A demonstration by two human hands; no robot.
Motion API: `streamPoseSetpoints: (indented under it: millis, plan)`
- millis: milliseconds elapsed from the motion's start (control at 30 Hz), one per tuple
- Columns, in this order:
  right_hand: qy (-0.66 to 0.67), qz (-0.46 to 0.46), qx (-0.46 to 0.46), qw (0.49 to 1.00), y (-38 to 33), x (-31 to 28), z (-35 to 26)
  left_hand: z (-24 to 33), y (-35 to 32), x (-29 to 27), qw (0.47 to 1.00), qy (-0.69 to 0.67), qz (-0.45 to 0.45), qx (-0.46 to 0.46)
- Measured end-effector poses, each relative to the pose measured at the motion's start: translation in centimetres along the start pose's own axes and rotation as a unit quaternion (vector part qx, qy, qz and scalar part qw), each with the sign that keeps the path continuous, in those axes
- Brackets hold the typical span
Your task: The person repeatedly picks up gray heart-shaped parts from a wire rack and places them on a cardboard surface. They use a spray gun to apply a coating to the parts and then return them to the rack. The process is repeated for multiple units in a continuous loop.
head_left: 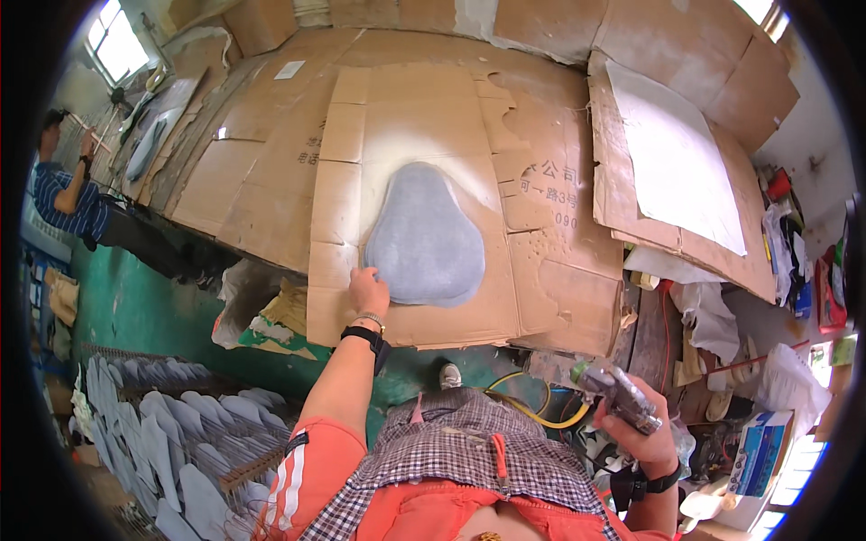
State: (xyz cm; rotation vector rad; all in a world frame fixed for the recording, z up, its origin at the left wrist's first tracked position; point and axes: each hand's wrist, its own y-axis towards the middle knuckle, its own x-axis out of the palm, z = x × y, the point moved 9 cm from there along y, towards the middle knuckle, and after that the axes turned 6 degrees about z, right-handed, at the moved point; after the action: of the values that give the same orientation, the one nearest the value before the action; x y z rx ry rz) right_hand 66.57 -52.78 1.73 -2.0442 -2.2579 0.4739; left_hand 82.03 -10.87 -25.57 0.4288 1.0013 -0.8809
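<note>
A flat grey piece (426, 234), rounded and pear-shaped with its narrow end away from me, lies on a cardboard sheet (338, 198). It looks like a stack of thin layers, though I cannot tell how many. At its near left corner, my left hand (369, 293) has its fingers closed on the edge. My right hand (645, 433) is off to the lower right, away from the piece, wrapped round a metal spray gun (622, 397) with a green part at one end. Pale overspray marks the cardboard around the piece's far end.
At the right stands a board with a white sheet (677, 153). Many grey pieces (171, 433) hang on a rack at the lower left. A yellow hose (541, 419) runs below the table edge. Another person (68, 194) works at the far left. Plastic bags (789, 379) crowd the right side.
</note>
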Motion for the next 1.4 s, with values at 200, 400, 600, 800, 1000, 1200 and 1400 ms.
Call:
streamPoseSetpoints:
  millis: [200,400,600,800,1000,1200,1400]
  plan:
    - [0.020,0.064,-0.064,0.996,3.4,0.8,-2.1,-4.0,0.9,4.3,0.901,-0.389,-0.022,-0.191]
    - [-0.014,-0.026,-0.030,0.999,1.2,1.1,0.0,-5.6,-0.4,6.8,0.762,-0.541,-0.042,-0.353]
    - [-0.003,0.041,-0.002,0.999,0.6,-2.0,-0.4,-4.0,-0.4,7.1,0.792,-0.509,-0.099,-0.324]
    - [0.022,0.073,-0.052,0.996,4.1,-0.9,-0.5,2.4,0.0,4.2,0.760,-0.568,-0.199,-0.245]
    - [0.035,-0.024,-0.067,0.997,8.0,3.2,-0.5,10.8,0.3,-9.2,0.595,-0.781,-0.160,-0.106]
    - [-0.030,-0.140,-0.033,0.989,10.2,9.3,2.9,8.0,-4.5,-23.6,0.510,-0.856,-0.038,-0.078]
    - [-0.010,-0.334,-0.026,0.942,7.6,20.2,-1.5,-0.5,-15.9,-39.2,0.522,-0.837,0.163,0.012]
